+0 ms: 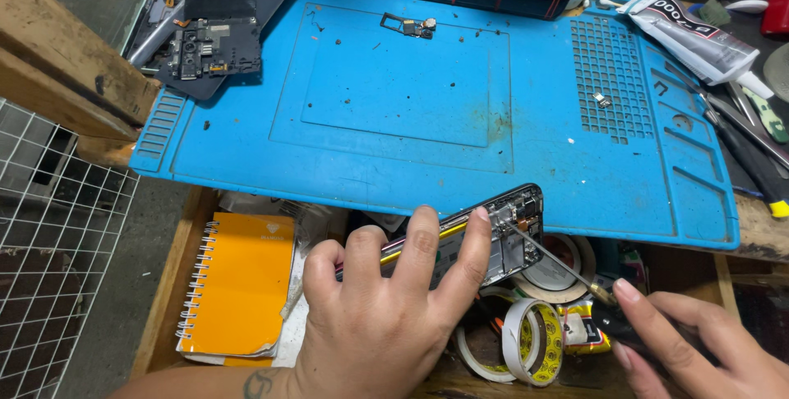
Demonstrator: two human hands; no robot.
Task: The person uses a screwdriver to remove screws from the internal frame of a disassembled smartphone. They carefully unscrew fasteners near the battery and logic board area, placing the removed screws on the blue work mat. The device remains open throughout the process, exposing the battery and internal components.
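Head view: the left hand (386, 317) grips an opened phone (485, 235) by its edges, fingers curled over it, above the open drawer at the near edge of the blue mat (394, 95). The phone's long axis runs near-left to far-right. The right hand (699, 350) pinches a screwdriver (559, 263), whose tip points far-left and touches the phone's far-right end.

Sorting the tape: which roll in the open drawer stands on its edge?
The white-and-yellow tape roll nearest the right hand stands on edge; the brownish tape roll behind it lies flat.
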